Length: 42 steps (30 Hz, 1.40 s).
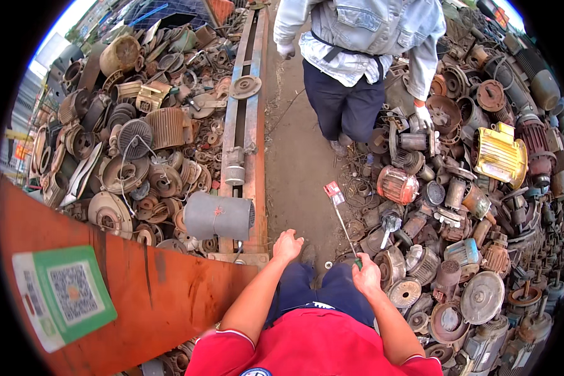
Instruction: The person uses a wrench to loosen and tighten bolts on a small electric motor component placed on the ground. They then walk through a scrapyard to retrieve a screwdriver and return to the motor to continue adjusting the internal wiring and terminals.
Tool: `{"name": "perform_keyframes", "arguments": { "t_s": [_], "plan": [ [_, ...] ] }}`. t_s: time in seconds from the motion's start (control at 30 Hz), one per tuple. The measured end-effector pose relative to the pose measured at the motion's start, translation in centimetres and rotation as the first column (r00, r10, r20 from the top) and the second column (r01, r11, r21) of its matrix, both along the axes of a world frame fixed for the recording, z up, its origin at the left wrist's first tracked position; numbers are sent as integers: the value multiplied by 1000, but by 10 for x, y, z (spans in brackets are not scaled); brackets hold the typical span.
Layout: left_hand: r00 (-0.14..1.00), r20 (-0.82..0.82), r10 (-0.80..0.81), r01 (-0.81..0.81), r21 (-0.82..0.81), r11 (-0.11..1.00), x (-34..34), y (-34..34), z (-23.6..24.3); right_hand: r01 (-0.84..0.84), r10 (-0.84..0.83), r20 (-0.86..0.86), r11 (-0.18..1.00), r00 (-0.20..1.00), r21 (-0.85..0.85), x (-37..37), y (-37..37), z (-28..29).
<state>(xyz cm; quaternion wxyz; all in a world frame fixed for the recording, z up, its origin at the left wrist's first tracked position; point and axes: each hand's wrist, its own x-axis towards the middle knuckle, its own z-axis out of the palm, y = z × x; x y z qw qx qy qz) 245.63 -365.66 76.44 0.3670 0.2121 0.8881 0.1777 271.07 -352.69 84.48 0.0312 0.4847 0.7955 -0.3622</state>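
While I am working from afar, these items are showing. Right hand: gripping a green-handled tool, which is reaching out over the path; a red-and-white piece is showing at its tip, joined or not, I cannot tell. Left hand: hanging near the rail, fingers loosely bent, holding nothing visible. Handling, as I am judging it: firm grip, shaft clear of the motors. Edges: rail bounding left, motors crowding right, co-worker standing ahead; path giving room between.
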Motion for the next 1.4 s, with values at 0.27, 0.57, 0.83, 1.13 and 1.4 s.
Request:
{"name": "perform_keyframes", "arguments": {
  "t_s": [0.27,0.57,0.83,1.13,1.4],
  "plan": [
    [994,19,104,-103,-42,994,-133,108,-3,-204,205,48,979,978,-28,-126,84,-31],
    [924,34,380,-374,-117,920,-268,105,-33,-191,206,82,969,975,-159,-341,183,-83],
    [894,20,448,-435,-199,878,-388,72,-107,149,-133,75,947,988,-285,-513,247,-166],
    [970,-45,240,-243,-106,964,-578,185,-98,474,-438,226,870,870,-135,-616,398,-162],
    [947,63,316,-314,-32,949,-748,323,-116,553,-514,302,831,803,-54,-693,571,-181]
  ]
}}
